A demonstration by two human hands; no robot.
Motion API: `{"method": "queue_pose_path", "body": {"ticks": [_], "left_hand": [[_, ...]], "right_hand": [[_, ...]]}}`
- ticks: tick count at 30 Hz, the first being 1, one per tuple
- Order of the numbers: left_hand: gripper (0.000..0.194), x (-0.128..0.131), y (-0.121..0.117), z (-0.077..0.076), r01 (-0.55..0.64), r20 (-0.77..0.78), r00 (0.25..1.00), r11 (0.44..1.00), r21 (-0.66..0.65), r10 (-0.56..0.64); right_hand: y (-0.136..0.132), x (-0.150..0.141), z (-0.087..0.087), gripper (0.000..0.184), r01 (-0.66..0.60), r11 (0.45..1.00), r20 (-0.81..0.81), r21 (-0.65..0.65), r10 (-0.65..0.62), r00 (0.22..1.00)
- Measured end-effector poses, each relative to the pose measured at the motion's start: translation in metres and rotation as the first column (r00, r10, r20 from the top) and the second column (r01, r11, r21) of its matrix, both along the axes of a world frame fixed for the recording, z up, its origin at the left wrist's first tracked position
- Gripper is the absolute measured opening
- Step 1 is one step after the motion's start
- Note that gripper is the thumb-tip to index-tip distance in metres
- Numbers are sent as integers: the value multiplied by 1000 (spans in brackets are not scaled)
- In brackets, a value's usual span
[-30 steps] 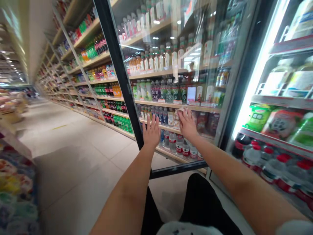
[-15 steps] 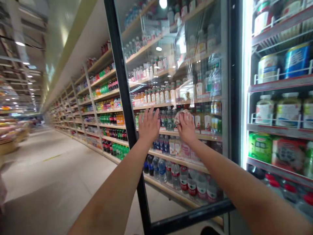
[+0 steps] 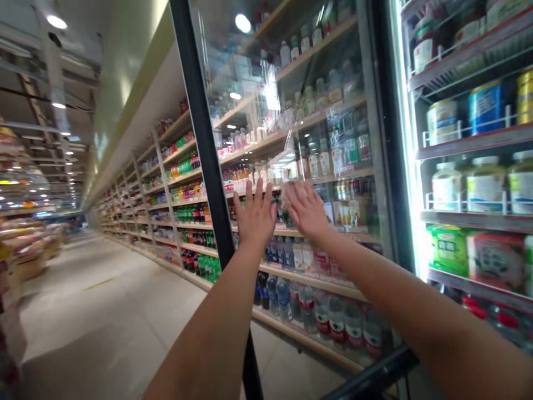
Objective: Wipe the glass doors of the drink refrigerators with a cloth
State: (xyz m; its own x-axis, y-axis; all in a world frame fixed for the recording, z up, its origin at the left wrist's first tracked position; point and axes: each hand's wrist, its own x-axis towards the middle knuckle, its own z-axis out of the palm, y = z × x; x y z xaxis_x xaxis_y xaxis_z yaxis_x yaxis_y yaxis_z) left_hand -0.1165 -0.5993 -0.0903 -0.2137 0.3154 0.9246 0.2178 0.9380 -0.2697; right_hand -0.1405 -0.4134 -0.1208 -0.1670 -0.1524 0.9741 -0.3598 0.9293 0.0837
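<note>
A glass cooler door (image 3: 250,72) with a black frame stands swung out in front of me. My left hand (image 3: 255,214) lies flat on the glass near the frame's left upright, fingers spread, holding nothing. Just right of it, my right hand (image 3: 307,214) presses a crumpled pale cloth (image 3: 288,194) against the pane. The cloth is blurred and mostly hidden under the fingers. Through the glass, shelves of bottled drinks show behind both hands.
To the right, the lit cooler (image 3: 420,222) holds cans, bottles and cartons on wire-fronted shelves. Long drink shelves (image 3: 166,183) run along the aisle at left, beside a pale tiled floor (image 3: 125,311). Display stands (image 3: 31,233) line the far left.
My right hand has moved left across the glass with the cloth, closer to my left hand. The left hand stays on the pane, fingers spread wider. The view has shifted slightly.
</note>
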Motion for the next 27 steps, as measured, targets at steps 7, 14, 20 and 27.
{"method": "queue_pose_path", "body": {"ticks": [7,14,20,27], "left_hand": [[56,-4,-3,-3,32,-33,999,999,-2,-32],[57,-9,-4,-2,55,-23,998,998,8,-54],[58,-5,-3,-2,49,10,999,999,9,-49],[59,-5,-4,-3,64,6,998,998,9,-64]], "right_hand": [[17,-10,-20,55,50,922,14,-383,-49,999],[1,-7,-2,55,-53,998,1,-19,53,999],[-3,-6,24,59,54,924,-3,-378,-60,998],[1,-5,14,59,-66,998,-34,13,66,997]]}}
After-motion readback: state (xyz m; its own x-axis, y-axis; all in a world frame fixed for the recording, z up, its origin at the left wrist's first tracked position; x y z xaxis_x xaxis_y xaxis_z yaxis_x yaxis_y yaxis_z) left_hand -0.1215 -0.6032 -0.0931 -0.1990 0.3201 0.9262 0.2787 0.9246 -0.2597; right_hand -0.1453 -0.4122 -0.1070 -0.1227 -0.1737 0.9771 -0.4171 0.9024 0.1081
